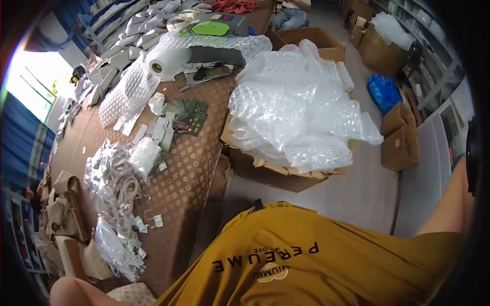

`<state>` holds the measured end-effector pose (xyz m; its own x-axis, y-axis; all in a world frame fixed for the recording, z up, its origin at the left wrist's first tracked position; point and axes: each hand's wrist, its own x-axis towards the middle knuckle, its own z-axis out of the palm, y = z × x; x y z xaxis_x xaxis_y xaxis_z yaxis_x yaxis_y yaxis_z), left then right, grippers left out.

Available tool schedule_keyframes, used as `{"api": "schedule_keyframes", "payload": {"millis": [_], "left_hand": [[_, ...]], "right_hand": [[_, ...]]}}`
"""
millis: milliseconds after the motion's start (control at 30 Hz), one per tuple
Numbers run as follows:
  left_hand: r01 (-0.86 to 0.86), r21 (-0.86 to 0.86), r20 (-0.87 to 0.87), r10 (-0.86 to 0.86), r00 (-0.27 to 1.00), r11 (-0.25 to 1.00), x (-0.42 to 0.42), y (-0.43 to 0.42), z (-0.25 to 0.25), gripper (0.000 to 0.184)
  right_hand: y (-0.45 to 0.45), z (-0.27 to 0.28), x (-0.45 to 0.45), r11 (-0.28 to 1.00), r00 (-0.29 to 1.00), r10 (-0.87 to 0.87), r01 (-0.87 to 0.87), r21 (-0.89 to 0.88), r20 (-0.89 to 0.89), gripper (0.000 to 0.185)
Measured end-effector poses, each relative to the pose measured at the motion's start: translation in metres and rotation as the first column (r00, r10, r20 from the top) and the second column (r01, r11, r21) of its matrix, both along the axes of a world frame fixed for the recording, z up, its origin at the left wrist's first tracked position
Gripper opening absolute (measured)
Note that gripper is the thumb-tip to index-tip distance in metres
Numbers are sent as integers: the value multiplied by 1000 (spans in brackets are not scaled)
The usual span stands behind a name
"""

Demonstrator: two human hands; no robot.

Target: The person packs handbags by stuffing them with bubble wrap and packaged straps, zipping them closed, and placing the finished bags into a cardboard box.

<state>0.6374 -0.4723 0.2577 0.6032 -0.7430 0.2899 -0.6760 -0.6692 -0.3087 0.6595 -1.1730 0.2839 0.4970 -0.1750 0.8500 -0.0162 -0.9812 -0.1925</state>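
Observation:
Neither of my hands shows. A bent part of my left arm (81, 293) appears at the bottom left, beside the brown patterned table (189, 178). My right arm (449, 204) reaches up along the right edge, and its hand is out of the picture. In front of me a cardboard box (286, 178) is heaped with clear bubble wrap (301, 107). On the table lie a pile of coiled cords in clear plastic bags (117, 178), some dark green printed cards (191, 117) and a roll of bubble wrap (166, 64).
A grey machine with a green panel (212, 28) stands at the table's far end, near many grey packets (145, 30). Tan bags (66, 219) sit at the left edge. Cartons (400, 137) and a blue bag (384, 94) are on the floor. Another person (291, 15) sits far back.

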Motion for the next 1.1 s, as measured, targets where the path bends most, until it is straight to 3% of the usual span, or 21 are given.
{"api": "schedule_keyframes", "payload": {"millis": [600, 1100], "left_hand": [[-28, -14, -70, 27, 997, 1000, 5, 3, -17, 75], [-30, -19, -19, 30, 999, 999, 4, 5, -15, 67]], "right_hand": [[-66, 10, -130, 964, 964, -267, 267, 15, -11, 52], [-32, -31, -78, 981, 983, -182, 183, 58, -34, 52]]}}
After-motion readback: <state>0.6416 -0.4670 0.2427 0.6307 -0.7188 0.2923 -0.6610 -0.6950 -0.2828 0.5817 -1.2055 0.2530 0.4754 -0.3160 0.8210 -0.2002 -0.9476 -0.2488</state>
